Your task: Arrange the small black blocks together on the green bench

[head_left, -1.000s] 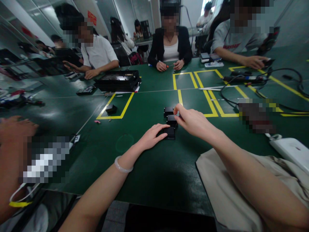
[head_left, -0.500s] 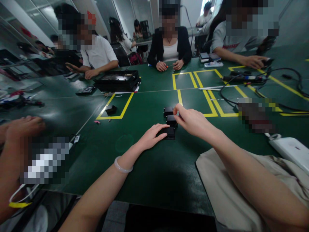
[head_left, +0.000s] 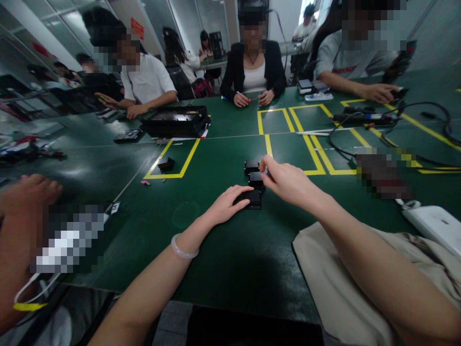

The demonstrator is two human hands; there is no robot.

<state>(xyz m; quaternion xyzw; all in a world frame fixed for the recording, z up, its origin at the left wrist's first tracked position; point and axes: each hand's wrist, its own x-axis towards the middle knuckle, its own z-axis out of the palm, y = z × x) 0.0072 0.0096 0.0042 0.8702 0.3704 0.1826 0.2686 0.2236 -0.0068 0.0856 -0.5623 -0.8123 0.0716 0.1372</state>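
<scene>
Three small black box-shaped parts stand in a short row on the green table: a far black box (head_left: 251, 166), a middle black box (head_left: 255, 179) and a near black box (head_left: 254, 198). My left hand (head_left: 229, 203) reaches in from the left and grips the near box, fingers along its far edge and thumb at its near side. With fingers curled into a pinch, my right hand (head_left: 279, 177) is at the right side of the far and middle boxes. Whatever its fingertips hold is hidden behind the hand.
Yellow tape outlines (head_left: 313, 171) mark the green table (head_left: 216, 269). A small black piece (head_left: 165, 164) and a large black tray (head_left: 176, 121) lie to the left. Beige cloth (head_left: 317, 269), a white power bank (head_left: 435, 226) and cables are on the right. Several people sit around.
My hands and the boxes are almost where they were. At the far left, another person's hand has shifted slightly left.
</scene>
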